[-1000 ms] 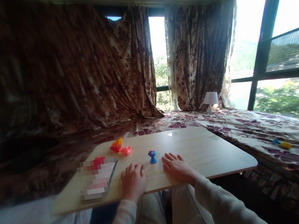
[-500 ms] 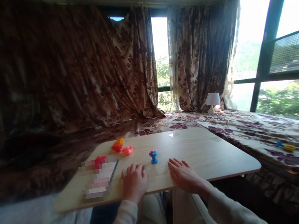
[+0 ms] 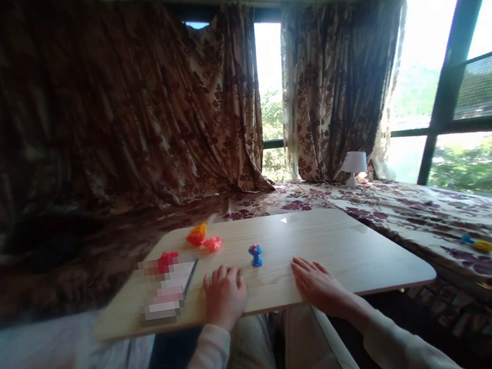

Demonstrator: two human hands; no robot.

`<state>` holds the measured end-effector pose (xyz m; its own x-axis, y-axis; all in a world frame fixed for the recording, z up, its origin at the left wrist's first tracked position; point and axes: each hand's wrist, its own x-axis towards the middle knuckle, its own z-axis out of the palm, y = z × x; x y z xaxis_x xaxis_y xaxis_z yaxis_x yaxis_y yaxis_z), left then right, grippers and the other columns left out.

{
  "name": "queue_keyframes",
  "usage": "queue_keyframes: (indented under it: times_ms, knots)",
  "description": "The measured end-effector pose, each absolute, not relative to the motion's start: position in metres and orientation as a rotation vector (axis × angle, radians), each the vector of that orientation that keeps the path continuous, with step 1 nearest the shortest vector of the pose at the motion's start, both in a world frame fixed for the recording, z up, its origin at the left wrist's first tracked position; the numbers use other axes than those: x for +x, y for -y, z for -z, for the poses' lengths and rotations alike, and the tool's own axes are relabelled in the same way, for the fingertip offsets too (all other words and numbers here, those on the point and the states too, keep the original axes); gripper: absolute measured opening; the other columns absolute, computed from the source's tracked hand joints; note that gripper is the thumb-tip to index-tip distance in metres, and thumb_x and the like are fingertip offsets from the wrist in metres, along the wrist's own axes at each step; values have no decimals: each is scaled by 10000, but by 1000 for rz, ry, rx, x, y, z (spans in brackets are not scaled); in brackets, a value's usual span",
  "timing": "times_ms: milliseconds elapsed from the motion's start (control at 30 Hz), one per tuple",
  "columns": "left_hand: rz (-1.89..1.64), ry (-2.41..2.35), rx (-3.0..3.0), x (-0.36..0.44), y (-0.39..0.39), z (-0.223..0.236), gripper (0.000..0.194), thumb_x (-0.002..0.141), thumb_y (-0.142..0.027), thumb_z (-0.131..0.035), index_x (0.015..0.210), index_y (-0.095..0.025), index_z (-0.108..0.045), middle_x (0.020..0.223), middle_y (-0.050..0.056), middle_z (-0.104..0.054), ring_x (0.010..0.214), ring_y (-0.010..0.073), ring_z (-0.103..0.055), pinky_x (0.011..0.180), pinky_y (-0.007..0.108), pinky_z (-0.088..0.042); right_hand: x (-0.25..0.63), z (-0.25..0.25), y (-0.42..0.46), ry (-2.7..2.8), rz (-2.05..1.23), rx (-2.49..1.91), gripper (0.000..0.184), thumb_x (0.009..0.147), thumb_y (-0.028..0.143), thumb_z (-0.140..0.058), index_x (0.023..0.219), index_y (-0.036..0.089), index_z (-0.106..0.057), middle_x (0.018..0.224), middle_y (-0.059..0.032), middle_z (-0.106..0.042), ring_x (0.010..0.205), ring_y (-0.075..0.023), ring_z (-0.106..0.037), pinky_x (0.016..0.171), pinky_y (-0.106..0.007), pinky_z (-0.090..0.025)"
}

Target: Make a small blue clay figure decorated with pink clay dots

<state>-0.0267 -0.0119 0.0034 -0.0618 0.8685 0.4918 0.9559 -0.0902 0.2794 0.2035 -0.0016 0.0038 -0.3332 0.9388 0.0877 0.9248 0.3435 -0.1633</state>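
Observation:
A small blue figure with pink-red spots on top [image 3: 255, 255] stands upright on the pale wooden tabletop [image 3: 353, 255], between my two hands and a little beyond them. To its left, my left hand [image 3: 225, 295] rests palm down near the front edge, fingers slightly bent and nothing visible in it. My right hand [image 3: 320, 284] lies flat on the other side with its fingers stretched forward, also holding nothing. Neither hand touches the figure.
Left of my left hand is a pixelated flat object [image 3: 165, 295], with a crumpled red piece [image 3: 167, 261] behind it. Orange and red crumpled pieces [image 3: 197, 235] lie farther back. Beyond are a floral-covered surface [image 3: 294, 199], a white lamp [image 3: 353, 162] and small blue and yellow items [image 3: 483, 246].
My right hand has slid a little to the right, away from the blue figure. My left hand and the figure keep their places on the table; the view has shifted slightly.

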Motion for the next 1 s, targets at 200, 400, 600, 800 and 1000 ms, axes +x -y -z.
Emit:
queue_keyframes:
  times_ms: [200, 400, 600, 800, 1000]
  knots:
    - [839, 1992, -2061, -29, 12, -3, 231, 812, -258, -461, 952, -230, -644, 1026, 47, -632, 1001, 218, -543, 969, 427, -286, 159, -14, -33, 2427, -133, -1684, 478, 919, 313, -265, 1367, 173, -353, 1462, -70, -306, 1346, -209, -236, 1075, -434, -197]
    - [866, 1991, -2061, -29, 10, 0, 227, 806, -257, -477, 956, -229, -645, 1022, 42, -635, 1003, 213, -541, 971, 416, -286, 204, -14, -46, 2301, -76, -1899, 485, 929, 271, -228, 1365, 91, -341, 1459, -162, -276, 1349, -259, -221, 1048, -525, -189]
    - [854, 2003, -2039, -27, 12, 0, 244, 808, -271, -466, 970, -221, -642, 1032, 52, -629, 1015, 227, -532, 983, 441, -268, 196, -4, 5, 2463, -106, -1690, 506, 920, 301, -245, 1389, 122, -313, 1474, -110, -263, 1361, -206, -196, 1087, -440, -166]
    - [828, 2000, -2056, -29, 12, -2, 251, 812, -275, -451, 971, -229, -641, 1049, 55, -629, 1024, 227, -536, 982, 448, -269, 174, -20, -44, 2369, -127, -1744, 473, 926, 260, -247, 1363, 108, -346, 1450, -161, -297, 1346, -246, -232, 1057, -494, -199]
    - [828, 2010, -2052, -27, 13, -3, 249, 810, -280, -459, 967, -226, -645, 1050, 61, -630, 1025, 225, -534, 970, 423, -285, 186, -9, -13, 2503, -138, -1571, 475, 925, 289, -261, 1373, 155, -347, 1465, -90, -294, 1350, -201, -230, 1088, -411, -185]
